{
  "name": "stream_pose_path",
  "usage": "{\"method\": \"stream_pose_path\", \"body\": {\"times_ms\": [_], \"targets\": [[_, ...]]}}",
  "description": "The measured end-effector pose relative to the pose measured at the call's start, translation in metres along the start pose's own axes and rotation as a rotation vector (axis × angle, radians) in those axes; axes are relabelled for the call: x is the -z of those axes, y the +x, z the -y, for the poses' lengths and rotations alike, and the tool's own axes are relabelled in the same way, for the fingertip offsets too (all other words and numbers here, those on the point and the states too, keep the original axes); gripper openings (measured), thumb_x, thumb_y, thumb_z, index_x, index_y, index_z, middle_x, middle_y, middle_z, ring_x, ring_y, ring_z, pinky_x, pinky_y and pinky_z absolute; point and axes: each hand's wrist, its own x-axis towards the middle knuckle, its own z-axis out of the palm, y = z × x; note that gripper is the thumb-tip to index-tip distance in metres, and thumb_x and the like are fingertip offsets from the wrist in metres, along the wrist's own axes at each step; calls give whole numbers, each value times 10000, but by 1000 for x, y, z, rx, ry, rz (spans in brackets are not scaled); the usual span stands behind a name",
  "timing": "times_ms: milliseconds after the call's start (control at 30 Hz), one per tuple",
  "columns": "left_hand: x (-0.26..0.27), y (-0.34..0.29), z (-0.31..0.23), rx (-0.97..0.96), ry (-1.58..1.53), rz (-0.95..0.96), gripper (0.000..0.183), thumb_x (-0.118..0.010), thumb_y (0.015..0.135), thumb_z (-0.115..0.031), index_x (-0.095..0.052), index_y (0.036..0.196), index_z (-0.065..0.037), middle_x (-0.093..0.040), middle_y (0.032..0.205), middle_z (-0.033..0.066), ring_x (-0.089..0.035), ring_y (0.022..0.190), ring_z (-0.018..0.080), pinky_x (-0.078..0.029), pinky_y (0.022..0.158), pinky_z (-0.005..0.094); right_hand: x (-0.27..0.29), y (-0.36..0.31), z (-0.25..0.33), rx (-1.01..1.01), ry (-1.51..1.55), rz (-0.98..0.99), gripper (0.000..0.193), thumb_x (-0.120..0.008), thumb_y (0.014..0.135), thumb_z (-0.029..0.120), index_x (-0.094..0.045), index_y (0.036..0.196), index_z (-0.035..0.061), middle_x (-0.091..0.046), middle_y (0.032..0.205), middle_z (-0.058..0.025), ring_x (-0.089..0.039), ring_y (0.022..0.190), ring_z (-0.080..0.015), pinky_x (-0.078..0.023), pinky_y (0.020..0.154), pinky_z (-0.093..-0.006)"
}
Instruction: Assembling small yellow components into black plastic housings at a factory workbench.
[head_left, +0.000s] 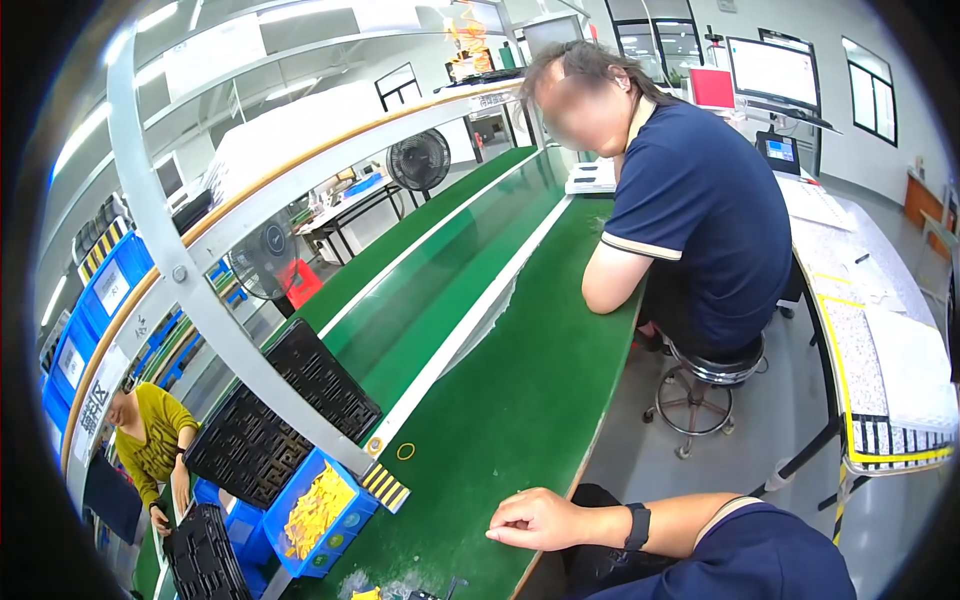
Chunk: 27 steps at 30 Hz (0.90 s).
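My right hand rests on the green work surface near its right edge. Its fingers are curled in and I see nothing in them. A black band circles that wrist. My left hand is out of view. Left of my right hand, a blue bin holds a pile of small yellow pieces. At the bottom edge of the picture a yellow piece and a small black object are cut off, too little of them showing to name.
A metal frame post slants down beside black slotted trays. A yellow ring lies on the surface. One co-worker sits on a stool at the right; another person stands far left. A conveyor belt runs lengthwise.
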Motion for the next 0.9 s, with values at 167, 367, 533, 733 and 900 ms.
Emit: {"method": "stream_pose_path", "body": {"times_ms": [167, 367, 533, 733, 900], "targets": [[-10, -5, 3, 21, -5, -27, 502, -599, 812, -287, -508, 1182, 39, -552, 1197, 156, -514, 1080, 294, -372, 965, 395, 0, 0, -4, 49, -8, -23, 139, -616, 827, 148, -622, 743, 38, -557, 622, -66, -536, 528, -193, -416, 490, -313], [-22, -17, -6, 30, -19, -59, 518, -609, 802, -300, -509, 1181, 38, -552, 1196, 156, -511, 1082, 302, -368, 964, 399, 0, 0, -8, 86, 21, -27, 135, -626, 824, 148, -614, 754, 32, -548, 617, -65, -518, 519, -195, -410, 495, -316], [-2, -3, -4, 17, -8, -31, 489, -627, 808, -314, -540, 1141, 33, -568, 1160, 152, -528, 1029, 284, -378, 947, 407, 2, -2, -7, 91, 29, -27, 147, -619, 833, 149, -609, 758, 23, -557, 629, -63, -511, 515, -188, -414, 487, -311], [135, 77, 32, -578, 269, 122, 411, -648, 794, -29, -532, 1177, 63, -597, 1074, 194, -575, 908, 272, -460, 798, 313, 1, -2, -10, 105, 42, -2, 101, -623, 840, 117, -629, 802, 23, -564, 653, -47, -510, 518, -174, -410, 508, -301], [164, 114, 55, -638, 301, -76, 401, -606, 807, 45, -519, 1198, 62, -607, 1049, 188, -593, 822, 244, -472, 717, 263, 6, 1, -6, 81, 51, -8, 92, -617, 843, 110, -626, 811, 24, -557, 652, -44, -511, 524, -169, -406, 502, -296]]}}
